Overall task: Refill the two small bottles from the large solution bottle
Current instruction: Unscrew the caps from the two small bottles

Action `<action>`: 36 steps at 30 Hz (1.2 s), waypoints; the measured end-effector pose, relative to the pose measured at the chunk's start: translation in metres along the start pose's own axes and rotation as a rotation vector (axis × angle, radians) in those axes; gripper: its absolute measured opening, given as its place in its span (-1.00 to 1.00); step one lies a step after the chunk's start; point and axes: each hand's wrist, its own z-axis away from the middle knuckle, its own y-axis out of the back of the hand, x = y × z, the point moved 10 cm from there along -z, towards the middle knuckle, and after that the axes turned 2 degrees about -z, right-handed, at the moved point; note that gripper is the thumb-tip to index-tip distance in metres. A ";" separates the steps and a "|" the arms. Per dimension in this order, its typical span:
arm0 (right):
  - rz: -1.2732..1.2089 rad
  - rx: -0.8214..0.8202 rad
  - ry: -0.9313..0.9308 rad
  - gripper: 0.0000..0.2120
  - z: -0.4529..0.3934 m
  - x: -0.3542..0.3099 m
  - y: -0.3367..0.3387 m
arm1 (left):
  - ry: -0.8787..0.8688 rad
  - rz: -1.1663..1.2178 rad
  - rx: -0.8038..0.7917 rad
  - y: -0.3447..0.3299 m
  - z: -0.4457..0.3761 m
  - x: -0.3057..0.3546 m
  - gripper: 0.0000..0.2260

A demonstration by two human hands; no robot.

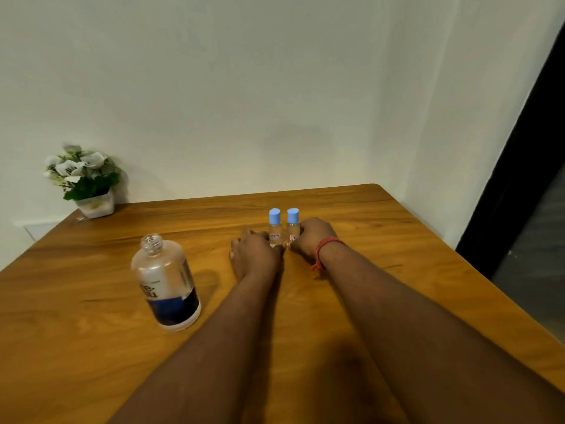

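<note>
On the left, the large bottle (166, 283) stood uncapped on the table (397, 240), well apart from the hands. At centre, the two small bottles (283, 226) were seen upright, side by side, blue caps on, clear liquid apparently inside, so the refill was judged done or nearly so, though fill levels could not be read. The left hand (255, 250) was curled against the left one, the right hand (312, 237) cupped round the right one; both forearms were stretched forward, low over the wood.
</note>
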 end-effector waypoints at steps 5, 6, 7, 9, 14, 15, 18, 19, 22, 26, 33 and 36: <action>-0.010 0.036 -0.028 -0.67 0.054 0.012 0.003 | -0.019 -0.016 -0.010 0.020 0.050 -0.014 -0.65; -0.004 0.047 -0.030 -0.66 0.063 0.014 0.004 | -0.027 -0.018 -0.012 0.024 0.058 -0.016 -0.65; 0.000 0.061 -0.031 -0.65 0.073 0.016 0.004 | -0.034 -0.019 -0.014 0.028 0.067 -0.018 -0.65; -0.004 0.078 -0.030 -0.65 0.090 0.018 0.004 | -0.041 -0.021 -0.012 0.034 0.082 -0.023 -0.65; -0.015 0.091 0.001 -0.72 0.126 0.017 0.002 | -0.070 -0.004 -0.020 0.044 0.107 -0.034 -0.68; -0.016 0.095 0.013 -0.73 0.131 0.017 0.002 | -0.076 0.003 -0.021 0.046 0.111 -0.036 -0.68; -0.025 0.111 0.052 -0.75 0.144 0.018 0.002 | -0.094 0.021 -0.020 0.050 0.118 -0.041 -0.67; -0.027 0.118 0.067 -0.77 0.148 0.018 0.002 | -0.100 0.025 -0.021 0.051 0.119 -0.043 -0.67; -0.018 0.153 0.110 -0.81 0.155 0.019 0.003 | -0.130 0.030 -0.019 0.051 0.122 -0.045 -0.67; -0.004 0.197 0.149 -0.84 0.160 0.019 0.004 | -0.159 0.028 0.004 0.052 0.123 -0.046 -0.67; 0.046 0.237 0.186 -0.80 0.163 0.017 0.005 | -0.174 0.020 0.041 0.057 0.126 -0.044 -0.66; 0.054 0.231 0.188 -0.79 0.164 0.017 0.005 | -0.174 0.011 0.036 0.056 0.126 -0.045 -0.68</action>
